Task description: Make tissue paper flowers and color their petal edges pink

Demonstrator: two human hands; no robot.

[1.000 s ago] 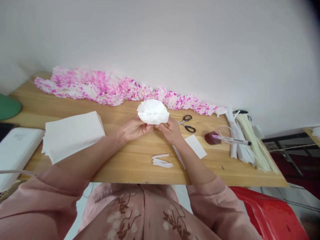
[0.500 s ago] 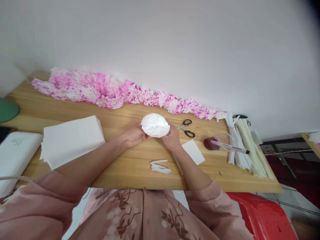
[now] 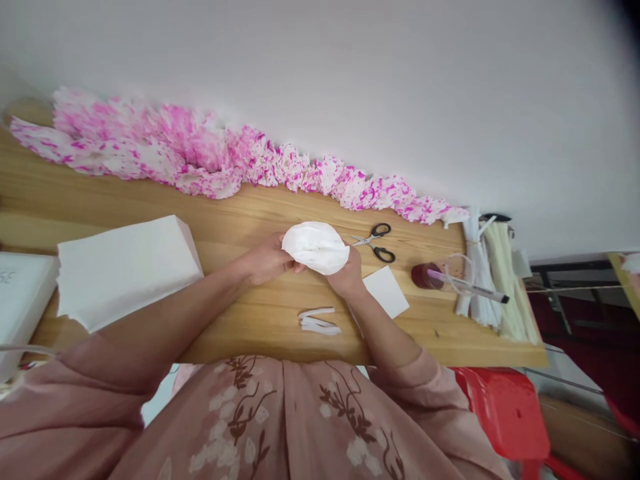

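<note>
A round bundle of thin white paper point(image 3: 316, 248), gathered at its middle, is held up between my two hands above the table. My left hand point(image 3: 273, 259) grips its left edge, fingers curled beneath it. On the other side my right hand point(image 3: 346, 275) has hold of the right edge, its fingertips partly hidden by the paper. Just right of that hand lie scissors point(image 3: 379, 243) with black handles, blades apart. A small stack of white square paper point(image 3: 386, 293) sits partly under my right forearm. Several short white strips point(image 3: 319, 321) lie between my forearms.
Pink-and-white crinkled paper flowers point(image 3: 200, 150) line the wall. A tall stack of white sheets point(image 3: 125, 267) stands at left, beside a white box point(image 3: 25, 293). To the right are a jar of dark red liquid point(image 3: 426, 275), a marker-like pen point(image 3: 480, 291) and bundled strips point(image 3: 507, 280). A red stool point(image 3: 515, 413) stands below.
The white paper bundle appears wider and more spread out, still held by both hands. My right hand has shifted slightly to the right. The whole view has tilted and moved a little.
</note>
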